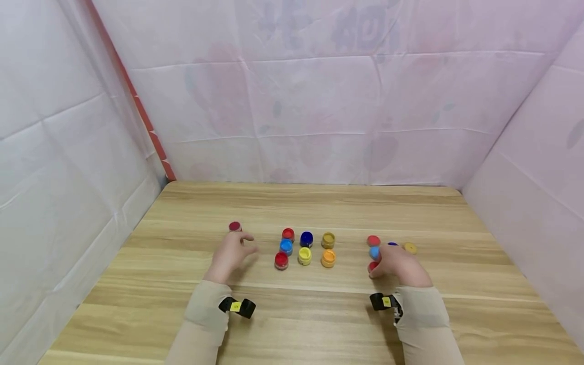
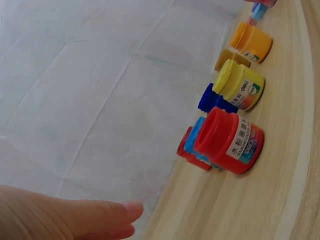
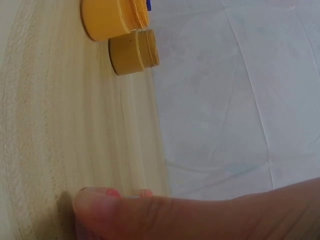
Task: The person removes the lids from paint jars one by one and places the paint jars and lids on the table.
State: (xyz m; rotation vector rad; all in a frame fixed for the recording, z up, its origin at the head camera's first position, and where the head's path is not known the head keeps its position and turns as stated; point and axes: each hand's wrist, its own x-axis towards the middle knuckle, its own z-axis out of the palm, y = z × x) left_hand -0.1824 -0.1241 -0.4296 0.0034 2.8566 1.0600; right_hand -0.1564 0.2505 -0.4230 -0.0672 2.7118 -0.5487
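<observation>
Near the left of the table my left hand (image 1: 231,255) is held with its fingers spread and nothing between them. Just beyond its fingertips stands a small jar with a dark red top (image 1: 234,226). Part of the same hand (image 2: 95,215) shows in the left wrist view. On the right, my right hand (image 1: 398,262) pinches a red lid (image 1: 373,266) with its thumb at the near edge; the other fingers are partly hidden. Around it lie a light blue lid (image 1: 374,252), another red lid (image 1: 373,240), a dark blue lid (image 1: 392,244) and a yellowish lid (image 1: 410,248).
Several open paint jars cluster mid-table: a near red jar (image 1: 281,261), a light blue jar (image 1: 286,247), a far red jar (image 1: 288,234), a dark blue jar (image 1: 306,239), a yellow jar (image 1: 304,256), an ochre jar (image 1: 328,240) and an orange jar (image 1: 328,258). White sheeting (image 1: 310,101) rises behind.
</observation>
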